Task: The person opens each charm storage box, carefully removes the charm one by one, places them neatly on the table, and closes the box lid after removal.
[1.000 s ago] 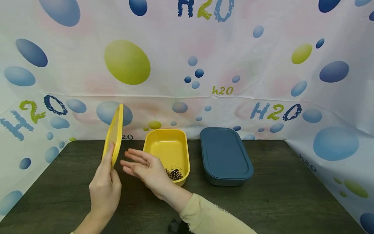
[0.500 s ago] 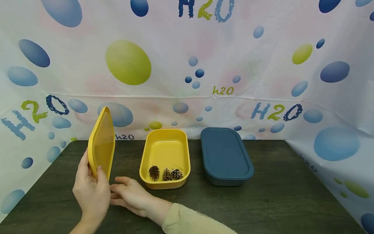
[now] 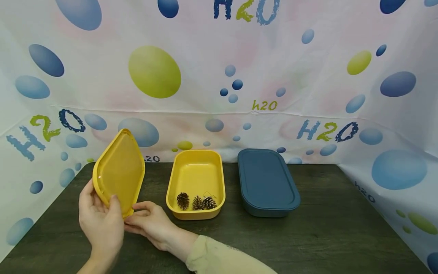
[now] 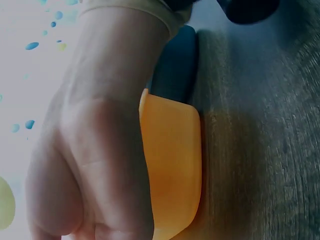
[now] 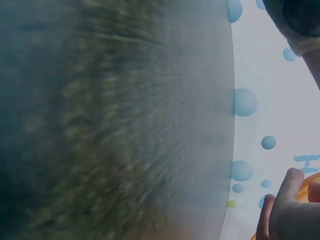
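In the head view my left hand (image 3: 102,222) holds a yellow lid (image 3: 121,171) upright at the left, its thumb on the lid's near face and the other fingers behind it. My right hand (image 3: 154,226) reaches across to the lid's lower corner and pinches it with bent fingers. To the right of the lid stands a yellow box (image 3: 198,171) without a cover. Several small brown pine cones (image 3: 197,203) lie at its near end. The left wrist view also shows the side of the yellow box (image 4: 172,160), partly hidden behind a hand and forearm.
A blue box with its blue lid on (image 3: 268,182) stands right of the yellow box. Everything rests on a dark wood-grain table (image 3: 328,228). A white cloth with coloured spots (image 3: 198,49) hangs behind and along the sides.
The lid has shifted left and turned so its inner face shows more. My right hand has moved left and down from in front of the yellow box to the lid's corner, uncovering the pine cones.
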Action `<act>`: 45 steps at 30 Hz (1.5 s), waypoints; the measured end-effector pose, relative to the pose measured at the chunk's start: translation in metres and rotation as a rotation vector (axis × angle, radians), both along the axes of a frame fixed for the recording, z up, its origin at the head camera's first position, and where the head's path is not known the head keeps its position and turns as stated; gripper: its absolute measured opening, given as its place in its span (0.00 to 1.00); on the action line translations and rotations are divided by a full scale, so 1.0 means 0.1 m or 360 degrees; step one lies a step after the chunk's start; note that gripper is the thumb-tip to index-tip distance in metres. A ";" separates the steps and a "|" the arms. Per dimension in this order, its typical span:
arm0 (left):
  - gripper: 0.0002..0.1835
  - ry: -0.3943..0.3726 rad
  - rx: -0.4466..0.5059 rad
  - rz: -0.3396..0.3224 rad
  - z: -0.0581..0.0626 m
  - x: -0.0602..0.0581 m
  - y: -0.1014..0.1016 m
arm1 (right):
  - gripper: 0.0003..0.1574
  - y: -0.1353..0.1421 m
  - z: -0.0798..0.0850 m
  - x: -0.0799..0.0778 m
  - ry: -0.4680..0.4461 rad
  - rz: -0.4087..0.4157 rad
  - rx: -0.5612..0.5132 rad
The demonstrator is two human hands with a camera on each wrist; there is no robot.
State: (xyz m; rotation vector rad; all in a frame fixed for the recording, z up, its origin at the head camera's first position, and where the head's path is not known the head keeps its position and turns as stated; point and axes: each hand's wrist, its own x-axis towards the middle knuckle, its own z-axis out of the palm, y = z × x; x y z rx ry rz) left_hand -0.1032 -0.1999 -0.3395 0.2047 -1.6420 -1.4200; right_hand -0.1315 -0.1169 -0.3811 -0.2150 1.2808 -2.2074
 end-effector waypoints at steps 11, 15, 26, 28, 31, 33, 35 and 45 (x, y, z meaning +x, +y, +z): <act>0.40 0.0246 0.0589 -0.0086 -0.04 -0.06 -0.24 | 0.14 -0.16 -0.07 -0.04 0.0054 -0.0041 0.0000; 0.42 0.0196 0.0690 -0.0064 -0.10 -0.05 -0.34 | 0.14 -0.20 -0.11 -0.06 0.0047 -0.0092 0.0015; 0.42 -0.0125 0.0770 0.0087 -0.24 -0.01 -0.58 | 0.16 -0.26 -0.13 -0.10 0.0031 -0.0139 0.0063; 0.42 -0.0243 0.0765 0.0137 -0.27 0.02 -0.64 | 0.17 -0.27 -0.13 -0.11 0.0049 -0.0126 0.0097; 0.43 -0.0385 0.0817 0.0193 -0.31 0.04 -0.74 | 0.19 -0.29 -0.12 -0.12 0.0063 -0.0118 0.0146; 0.44 -0.0445 0.0877 0.0201 -0.34 0.05 -0.80 | 0.20 -0.32 -0.12 -0.11 0.0058 -0.0108 0.0163; 0.45 -0.0479 0.0939 0.0186 -0.36 0.04 -0.87 | 0.21 -0.35 -0.11 -0.11 0.0043 -0.0105 0.0177; 0.46 -0.0737 0.1124 0.0204 -0.48 0.04 -1.08 | 0.26 -0.48 -0.08 -0.08 0.0024 -0.0090 0.0321</act>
